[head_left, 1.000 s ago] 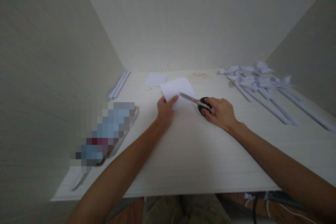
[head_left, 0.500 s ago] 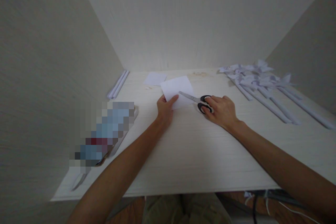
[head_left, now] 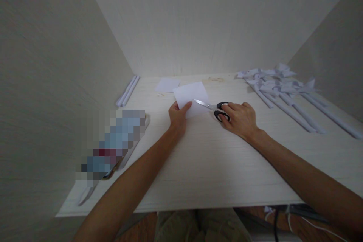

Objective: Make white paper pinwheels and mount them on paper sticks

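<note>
Grip of the left hand [head_left: 178, 115]: closed in a pinch on the near corner of the white paper sheet [head_left: 190, 94], centre of frame, thumb on top. Scissors [head_left: 211, 107] meet the sheet's right edge, blades almost together. The right hand [head_left: 241, 121] is closed through the black handles. Judgement: hold the sheet taut, thumb off the blade line. Paper pinwheels [head_left: 279, 87] crowd the upper right; the surface [head_left: 215, 166] offers room toward its near edge.

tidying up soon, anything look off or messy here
Only a faint brownish stain on the desk by the back wall, behind the paper square in the left hand. The scissors and paper pinwheels look intact.
</note>
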Demonstrator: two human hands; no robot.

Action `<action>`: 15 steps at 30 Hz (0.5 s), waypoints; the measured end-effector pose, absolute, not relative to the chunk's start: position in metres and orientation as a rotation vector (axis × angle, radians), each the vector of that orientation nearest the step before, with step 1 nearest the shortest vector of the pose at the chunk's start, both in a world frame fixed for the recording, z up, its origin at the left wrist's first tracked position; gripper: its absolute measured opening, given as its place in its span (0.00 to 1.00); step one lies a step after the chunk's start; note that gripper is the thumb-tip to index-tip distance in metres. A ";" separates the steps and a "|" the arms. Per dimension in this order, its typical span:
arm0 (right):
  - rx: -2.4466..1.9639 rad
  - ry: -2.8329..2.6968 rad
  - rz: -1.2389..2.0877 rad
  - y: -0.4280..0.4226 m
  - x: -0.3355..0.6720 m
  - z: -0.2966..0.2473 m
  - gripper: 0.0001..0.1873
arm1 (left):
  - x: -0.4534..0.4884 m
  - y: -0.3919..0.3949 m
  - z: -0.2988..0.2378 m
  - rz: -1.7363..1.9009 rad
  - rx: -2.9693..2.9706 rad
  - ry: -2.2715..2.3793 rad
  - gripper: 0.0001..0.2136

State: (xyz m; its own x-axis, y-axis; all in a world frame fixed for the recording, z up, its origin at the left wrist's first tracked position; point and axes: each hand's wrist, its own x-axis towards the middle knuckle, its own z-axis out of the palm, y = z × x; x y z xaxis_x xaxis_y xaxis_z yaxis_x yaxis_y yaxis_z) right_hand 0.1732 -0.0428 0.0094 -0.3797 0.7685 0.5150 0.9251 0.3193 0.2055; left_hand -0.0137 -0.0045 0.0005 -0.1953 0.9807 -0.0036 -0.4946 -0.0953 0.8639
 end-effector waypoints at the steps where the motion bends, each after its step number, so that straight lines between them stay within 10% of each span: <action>1: -1.522 -2.266 -0.683 -0.043 0.173 0.009 0.13 | -0.014 -0.005 0.001 1.583 0.745 0.915 0.13; 15: -1.590 -2.233 -0.700 -0.045 0.170 0.009 0.14 | -0.014 -0.006 0.003 1.554 0.731 0.886 0.13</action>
State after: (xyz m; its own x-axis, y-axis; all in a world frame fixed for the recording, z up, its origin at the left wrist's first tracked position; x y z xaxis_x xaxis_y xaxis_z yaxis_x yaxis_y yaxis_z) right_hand 0.1698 -0.0447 0.0092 -0.3351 0.7898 0.5138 0.9418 0.2640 0.2083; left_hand -0.0139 -0.0062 0.0033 -0.1599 0.9870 -0.0166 -0.5174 -0.0695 0.8529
